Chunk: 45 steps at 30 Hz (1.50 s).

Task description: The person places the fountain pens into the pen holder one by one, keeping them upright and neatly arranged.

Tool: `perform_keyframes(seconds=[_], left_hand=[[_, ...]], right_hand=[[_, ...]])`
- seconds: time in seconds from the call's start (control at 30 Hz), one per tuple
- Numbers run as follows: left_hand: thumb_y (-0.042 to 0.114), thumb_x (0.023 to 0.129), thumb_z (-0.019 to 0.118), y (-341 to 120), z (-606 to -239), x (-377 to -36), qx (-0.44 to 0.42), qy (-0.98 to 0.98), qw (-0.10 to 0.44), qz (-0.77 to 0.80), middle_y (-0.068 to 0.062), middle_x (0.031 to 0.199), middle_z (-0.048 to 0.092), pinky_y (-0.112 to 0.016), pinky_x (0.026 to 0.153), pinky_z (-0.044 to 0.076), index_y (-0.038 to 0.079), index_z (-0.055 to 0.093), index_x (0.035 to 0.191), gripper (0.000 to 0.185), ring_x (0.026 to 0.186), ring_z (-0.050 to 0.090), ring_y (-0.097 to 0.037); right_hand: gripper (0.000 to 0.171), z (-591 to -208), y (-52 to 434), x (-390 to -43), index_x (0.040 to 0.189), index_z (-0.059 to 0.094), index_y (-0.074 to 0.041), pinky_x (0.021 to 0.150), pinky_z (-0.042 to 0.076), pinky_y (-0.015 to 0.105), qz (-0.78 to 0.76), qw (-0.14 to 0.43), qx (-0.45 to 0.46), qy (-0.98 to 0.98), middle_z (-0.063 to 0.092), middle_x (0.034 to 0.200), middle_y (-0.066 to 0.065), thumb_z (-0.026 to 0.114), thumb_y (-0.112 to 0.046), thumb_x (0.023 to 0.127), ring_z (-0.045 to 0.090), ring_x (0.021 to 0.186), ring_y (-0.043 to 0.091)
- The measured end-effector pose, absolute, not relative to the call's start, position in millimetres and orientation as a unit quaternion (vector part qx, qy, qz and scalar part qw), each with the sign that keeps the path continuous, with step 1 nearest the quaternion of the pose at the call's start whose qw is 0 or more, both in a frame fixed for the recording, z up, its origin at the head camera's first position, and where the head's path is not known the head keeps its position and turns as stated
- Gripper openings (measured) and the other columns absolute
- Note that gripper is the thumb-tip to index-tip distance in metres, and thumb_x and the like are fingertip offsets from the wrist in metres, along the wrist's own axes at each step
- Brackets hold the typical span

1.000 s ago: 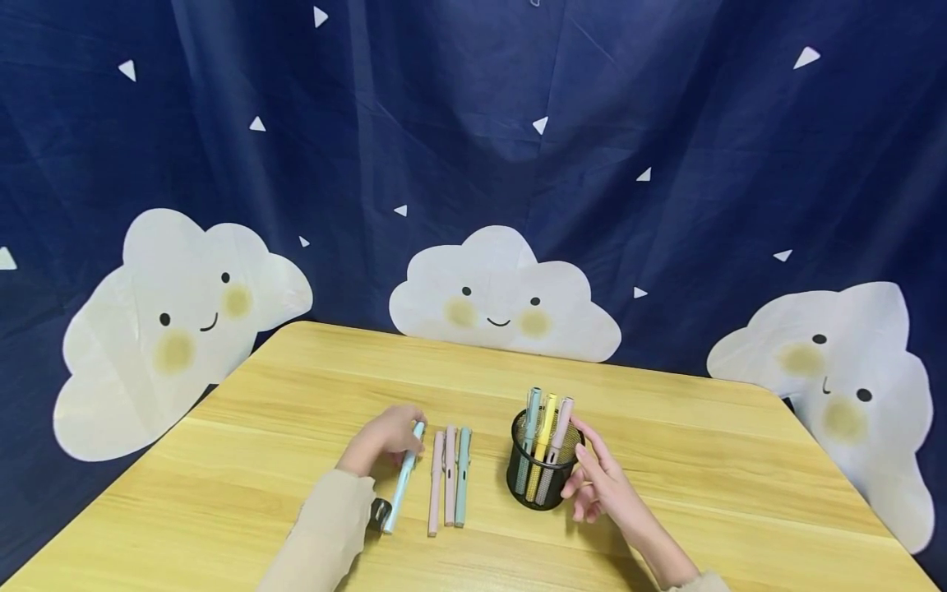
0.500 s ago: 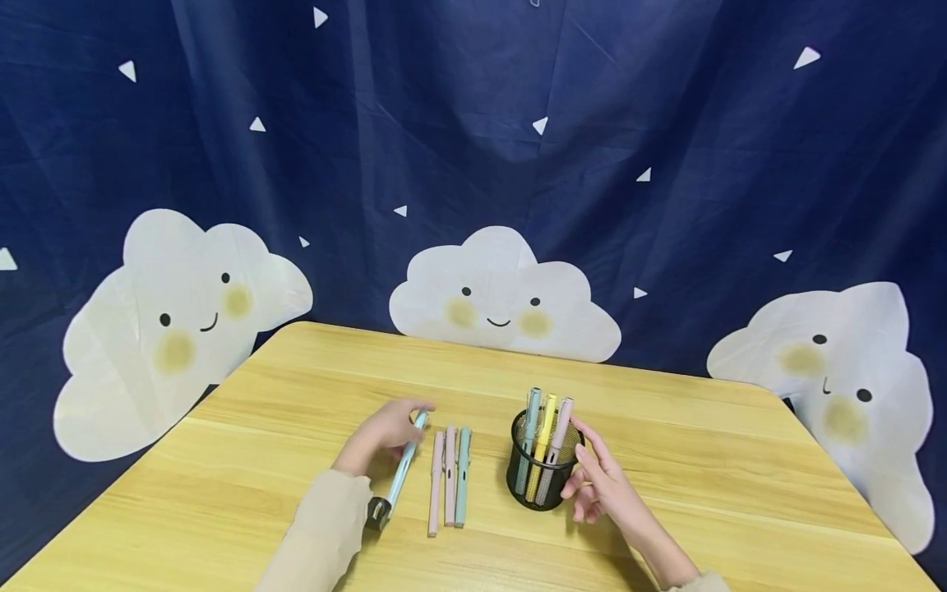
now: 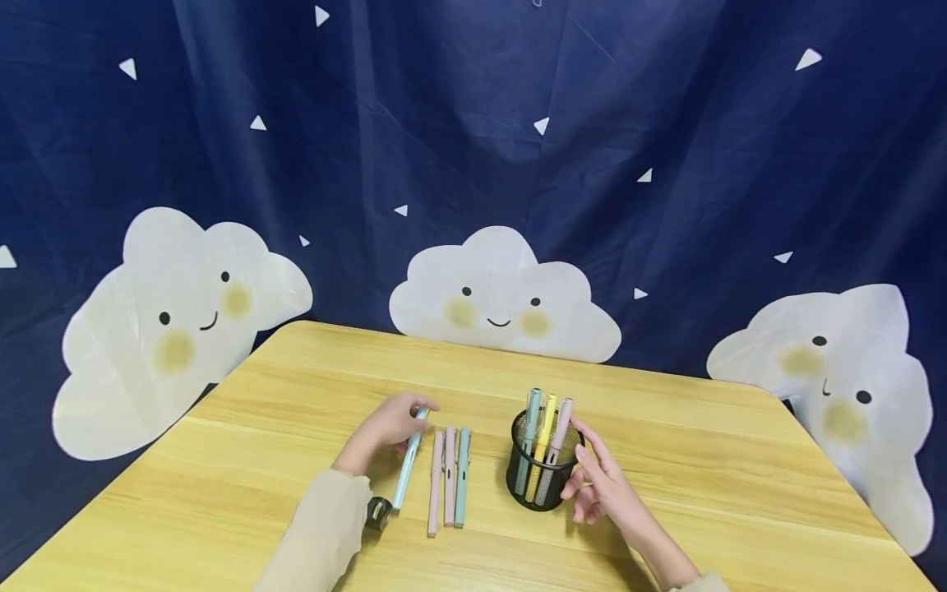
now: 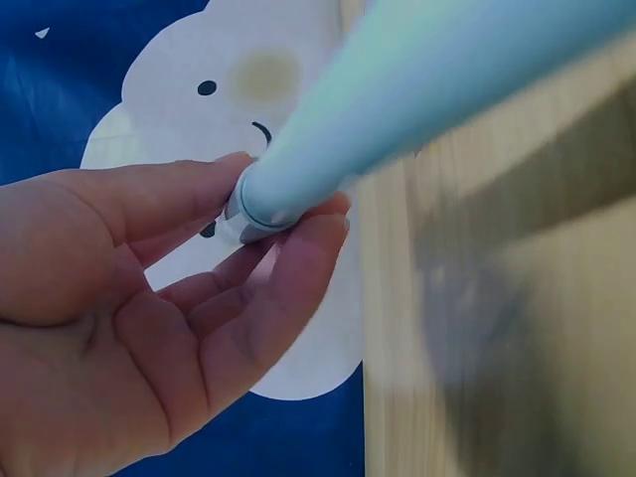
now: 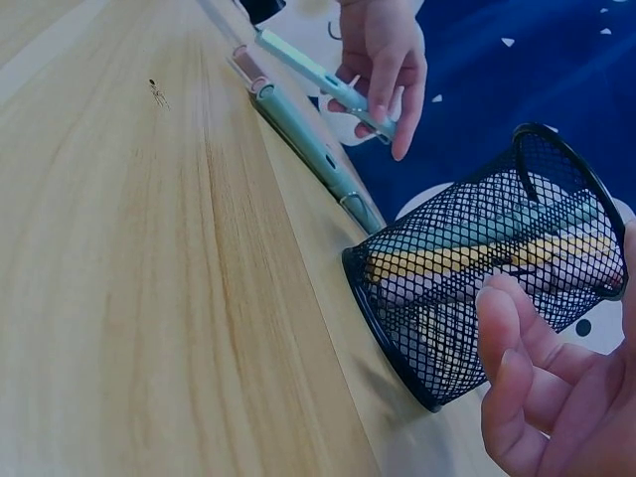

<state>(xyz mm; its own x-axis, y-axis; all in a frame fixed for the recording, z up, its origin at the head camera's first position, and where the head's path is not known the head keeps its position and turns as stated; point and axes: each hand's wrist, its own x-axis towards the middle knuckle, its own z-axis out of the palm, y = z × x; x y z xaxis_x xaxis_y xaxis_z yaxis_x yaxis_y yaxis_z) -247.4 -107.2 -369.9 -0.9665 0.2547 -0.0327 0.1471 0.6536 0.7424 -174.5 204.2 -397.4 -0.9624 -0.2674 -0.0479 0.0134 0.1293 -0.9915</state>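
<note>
My left hand [image 3: 390, 421] pinches a light blue pen [image 3: 408, 467] near its far end, between thumb and fingertips. Close up in the left wrist view, the pen [image 4: 397, 99] slants from the fingertips toward the camera. My right hand [image 3: 602, 477] holds the side of a black mesh pen holder [image 3: 536, 491], index finger and thumb at its rim, other fingers bent against the mesh. Inside the holder stand a teal pen [image 3: 533, 411], a yellow pen [image 3: 547, 419] and a pale mauve pen [image 3: 564, 418].
Between the hands, two pink pens [image 3: 435, 485] and a teal pen [image 3: 464, 473] lie side by side on the wooden table [image 3: 666, 427]. A black band piece [image 3: 378, 512] sits at the left wrist. Behind the table hangs a blue curtain [image 3: 473, 148] with cloud faces.
The light blue pen has shifted away from me along with the left hand's fingers, its near end now farther from the table's front. The right hand and pen holder stay put.
</note>
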Motion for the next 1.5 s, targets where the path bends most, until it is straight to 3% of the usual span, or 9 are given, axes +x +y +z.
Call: perform_keyframes(seconds=[0.3,0.5,0.63,0.73,0.8,1.03,1.23,1.37,1.5], left_hand=[[-0.004,0.084,0.053,-105,-364,-247,0.114,0.897,0.057,0.422,-0.01,0.076,0.054,-0.034,0.047,0.051,-0.001,0.056,0.117,0.033,0.051,0.055,-0.024],[-0.002,0.085,0.054,-102,-362,-248,0.118,0.897,0.06,0.421,-0.009,0.078,0.054,-0.034,0.048,0.05,0.001,0.057,0.117,0.032,0.051,0.051,-0.021],[-0.002,0.085,0.054,-101,-361,-249,0.128,0.897,0.056,0.418,-0.007,0.074,0.052,-0.034,0.047,0.049,0.001,0.057,0.116,0.032,0.048,0.048,-0.02],[-0.001,0.085,0.055,-100,-359,-249,0.132,0.896,0.057,0.419,-0.007,0.072,0.052,-0.034,0.047,0.049,0.001,0.057,0.117,0.032,0.045,0.045,-0.017],[-0.001,0.085,0.055,-100,-359,-249,0.135,0.896,0.057,0.42,-0.007,0.072,0.052,-0.034,0.046,0.049,0.001,0.056,0.117,0.032,0.044,0.043,-0.015],[-0.001,0.085,0.055,-97,-357,-249,0.146,0.895,0.055,0.419,-0.006,0.069,0.051,-0.033,0.046,0.049,0.0,0.057,0.116,0.031,0.042,0.041,-0.013],[-0.001,0.085,0.055,-94,-353,-249,0.155,0.893,0.059,0.419,-0.006,0.069,0.05,-0.03,0.045,0.048,0.002,0.058,0.115,0.031,0.043,0.044,-0.014],[0.0,0.085,0.055,-93,-350,-249,0.164,0.889,0.059,0.424,-0.007,0.069,0.05,-0.034,0.048,0.05,0.003,0.058,0.115,0.03,0.045,0.049,-0.022],[-0.001,0.085,0.054,-90,-347,-249,0.184,0.882,0.056,0.43,-0.008,0.072,0.05,-0.037,0.05,0.051,0.002,0.057,0.116,0.031,0.051,0.054,-0.032]], right_hand=[[0.044,-396,201,-174,0.14,0.023,-0.027,0.035,0.039,0.025,-0.605,0.04,-0.068,0.792,0.05,0.068,0.014,0.035,-0.031,0.097,0.048,0.044,0.016],[0.042,-397,199,-174,0.137,0.033,-0.021,0.038,0.043,0.032,-0.577,-0.016,-0.071,0.813,0.05,0.075,0.014,0.04,-0.024,0.096,0.05,0.061,0.021],[0.04,-399,199,-175,0.136,0.036,-0.016,0.051,0.049,0.036,-0.563,-0.049,-0.084,0.821,0.054,0.102,0.022,0.042,-0.02,0.096,0.055,0.085,0.03],[0.04,-401,200,-176,0.135,0.036,-0.013,0.065,0.05,0.041,-0.563,-0.06,-0.104,0.818,0.045,0.124,0.024,0.041,-0.018,0.096,0.05,0.103,0.039],[0.04,-402,201,-176,0.135,0.037,-0.012,0.07,0.05,0.041,-0.562,-0.066,-0.114,0.817,0.042,0.128,0.025,0.042,-0.017,0.096,0.046,0.108,0.042],[0.04,-404,203,-176,0.133,0.04,-0.011,0.069,0.051,0.035,-0.544,-0.098,-0.142,0.821,0.053,0.115,0.023,0.046,-0.013,0.094,0.054,0.099,0.034],[0.049,-406,203,-176,0.134,0.038,-0.009,0.064,0.05,0.032,-0.537,-0.113,-0.173,0.818,0.059,0.107,0.018,0.054,-0.006,0.088,0.057,0.091,0.023],[0.056,-406,205,-177,0.134,0.038,-0.008,0.056,0.05,0.032,-0.536,-0.118,-0.191,0.814,0.062,0.1,0.015,0.06,-0.004,0.083,0.057,0.081,0.013],[0.06,-406,206,-177,0.134,0.036,-0.006,0.055,0.051,0.035,-0.545,-0.11,-0.215,0.803,0.062,0.097,0.019,0.063,-0.003,0.08,0.058,0.078,0.012]])
